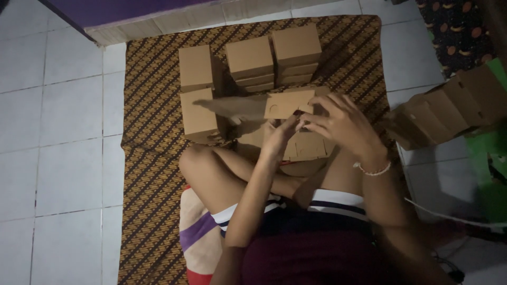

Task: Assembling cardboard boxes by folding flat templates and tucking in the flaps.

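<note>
Cardboard box blank (pixel 288 103), half folded, sits above the person's crossed legs, and both hands work on it. The right hand (pixel 343 124) has its fingers (pixel 311 120) curled and pinched on the near edge of the raised flap, probably to press a tab into its slot. The left hand (pixel 277 138) reaches up from below, fingers close together and touching the same edge, seemingly steadying the panel so it does not spring back. Beyond the blank, finished boxes (pixel 274 55) stand in neat stacks on a patterned mat (pixel 153 79), likely kept within reach. To the right of the blank, a leaning row of flat blanks (pixel 449 108) rests on the tiled floor (pixel 68 132).
</note>
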